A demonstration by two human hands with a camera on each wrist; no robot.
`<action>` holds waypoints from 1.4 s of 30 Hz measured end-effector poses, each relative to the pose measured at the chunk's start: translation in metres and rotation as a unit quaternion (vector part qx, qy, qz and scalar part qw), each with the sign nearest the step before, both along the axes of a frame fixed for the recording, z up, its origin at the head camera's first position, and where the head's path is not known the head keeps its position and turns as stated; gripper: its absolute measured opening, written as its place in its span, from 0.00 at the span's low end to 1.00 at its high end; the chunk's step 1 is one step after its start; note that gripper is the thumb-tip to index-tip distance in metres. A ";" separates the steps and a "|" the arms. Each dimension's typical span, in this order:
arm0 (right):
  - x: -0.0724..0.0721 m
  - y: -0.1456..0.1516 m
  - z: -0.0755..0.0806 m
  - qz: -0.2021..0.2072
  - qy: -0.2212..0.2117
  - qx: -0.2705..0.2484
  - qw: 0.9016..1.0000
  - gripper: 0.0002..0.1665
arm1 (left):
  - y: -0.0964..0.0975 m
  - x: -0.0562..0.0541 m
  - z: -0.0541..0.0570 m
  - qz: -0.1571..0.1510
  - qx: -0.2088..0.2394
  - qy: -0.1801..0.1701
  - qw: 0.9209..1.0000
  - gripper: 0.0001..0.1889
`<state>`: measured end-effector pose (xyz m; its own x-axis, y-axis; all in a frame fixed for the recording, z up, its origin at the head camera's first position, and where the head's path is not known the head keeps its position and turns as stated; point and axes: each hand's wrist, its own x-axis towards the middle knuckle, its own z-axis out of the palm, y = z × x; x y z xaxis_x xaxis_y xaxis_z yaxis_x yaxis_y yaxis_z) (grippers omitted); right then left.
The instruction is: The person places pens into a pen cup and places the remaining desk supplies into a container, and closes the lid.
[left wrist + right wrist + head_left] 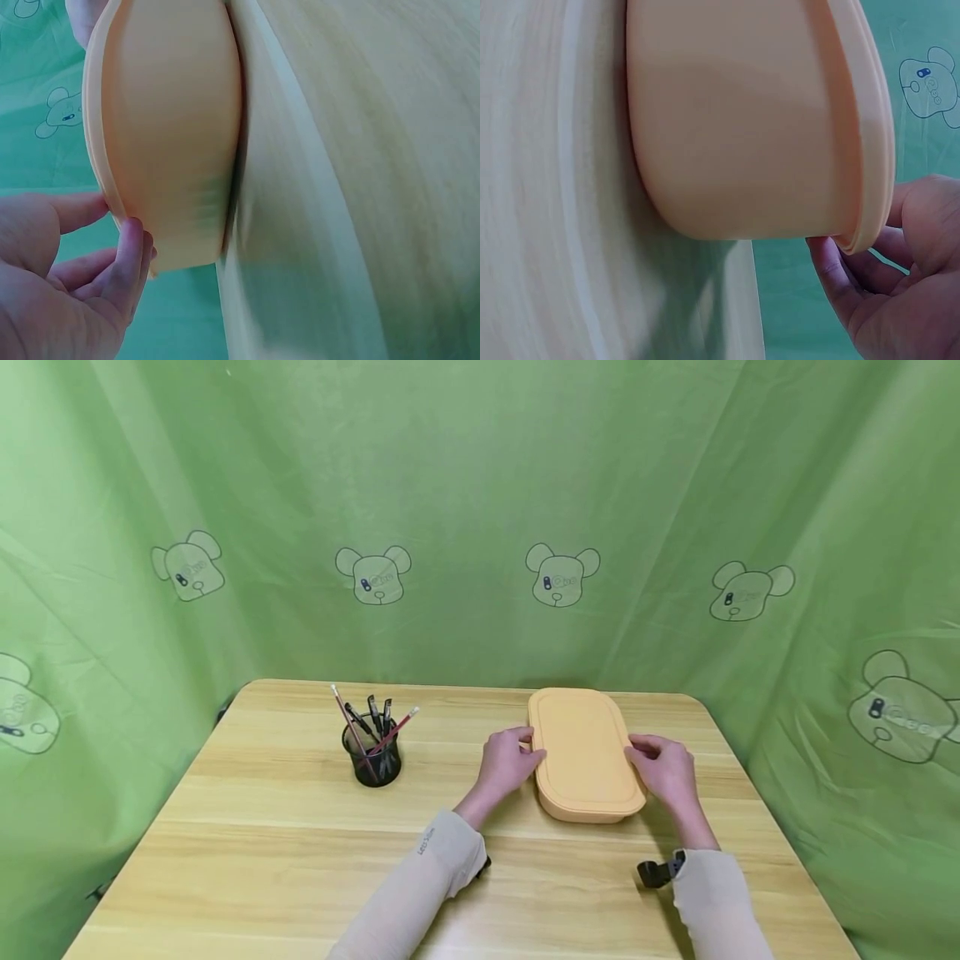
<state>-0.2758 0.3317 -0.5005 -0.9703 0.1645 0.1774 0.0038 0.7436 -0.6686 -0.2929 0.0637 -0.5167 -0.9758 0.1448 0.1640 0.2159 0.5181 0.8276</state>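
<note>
An orange plastic box (585, 815) with its matching flat lid (587, 747) on top stands on the table, right of the middle. On its left long side my left hand (510, 762) pinches the lid's rim between thumb and fingers. My right hand (663, 768) pinches the rim on the opposite side. In the left wrist view the fingertips of the left hand (75, 270) meet at the lid's edge. The right wrist view has the right hand (900, 277) with fingers under the rim and the thumb partly hidden behind it. What the box contains is hidden.
A black mesh pen holder (375, 764) with several pens and pencils stands left of the box on the wooden table (262, 860). A green curtain (465, 635) printed with bear heads hangs behind the table and along both sides.
</note>
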 end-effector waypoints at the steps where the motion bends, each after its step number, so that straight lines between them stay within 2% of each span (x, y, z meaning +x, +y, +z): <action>1: 0.000 0.000 -0.001 0.000 0.000 0.001 1.000 0.20 | 0.000 0.000 0.000 -0.001 0.003 -0.001 1.000 0.24; 17: -0.002 -0.001 -0.007 -0.006 0.003 0.005 1.000 0.19 | -0.001 -0.003 -0.010 -0.013 0.032 -0.009 0.999 0.25; 31: -0.003 -0.001 -0.009 -0.011 0.003 0.003 1.000 0.20 | -0.002 -0.004 -0.011 -0.018 0.039 -0.016 0.999 0.25; 34: -0.003 -0.002 -0.008 -0.009 0.003 0.005 1.000 0.20 | -0.003 -0.003 -0.011 -0.022 0.022 -0.010 0.999 0.25; 37: -0.002 -0.003 -0.005 -0.003 0.003 0.010 1.000 0.22 | -0.007 -0.001 -0.007 -0.027 -0.022 0.014 0.999 0.26; 40: 0.001 -0.003 0.004 0.018 0.010 0.023 1.000 0.26 | -0.015 0.003 0.005 -0.041 -0.088 0.048 0.994 0.29; 42: 0.004 -0.003 0.011 0.040 0.029 0.046 0.998 0.29 | -0.024 0.008 0.019 -0.057 -0.142 0.080 0.985 0.31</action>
